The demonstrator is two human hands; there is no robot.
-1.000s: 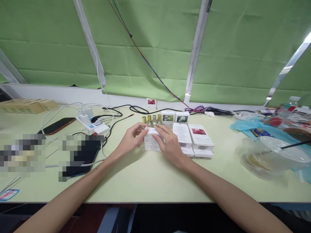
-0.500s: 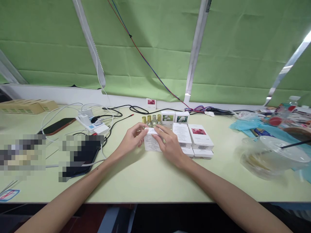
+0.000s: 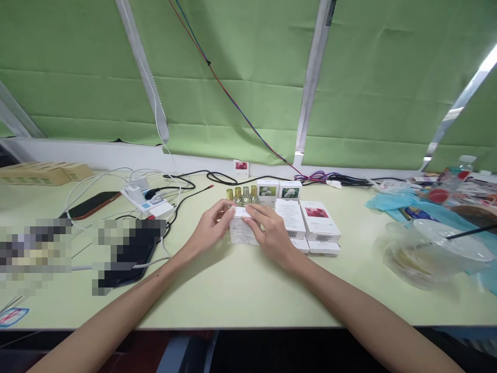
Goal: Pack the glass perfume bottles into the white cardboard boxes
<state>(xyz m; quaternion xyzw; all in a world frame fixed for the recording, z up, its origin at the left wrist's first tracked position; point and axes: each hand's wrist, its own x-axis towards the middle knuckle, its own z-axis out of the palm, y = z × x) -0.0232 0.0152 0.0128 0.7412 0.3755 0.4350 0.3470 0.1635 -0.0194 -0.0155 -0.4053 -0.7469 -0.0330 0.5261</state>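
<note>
One white box [image 3: 243, 234] stands upright between the left hand [image 3: 212, 225], whose thumb and fingers pinch its upper left corner, and the right hand [image 3: 272, 230], whose fingers and thumb grip its top and front. Pushing too hard could crumple its top or knock the bottles [image 3: 238, 194] just beyond the left hand. The box's printed side faces nearward; the right hand hides its edge, leaving the long axis unclear.

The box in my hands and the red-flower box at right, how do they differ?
The held box stands upright; the flower box lies flat on another box. Your left hand and right hand touch the held box, not the flower box. The held box shows small print toward you, the flower box a red picture. Both are white.
</note>
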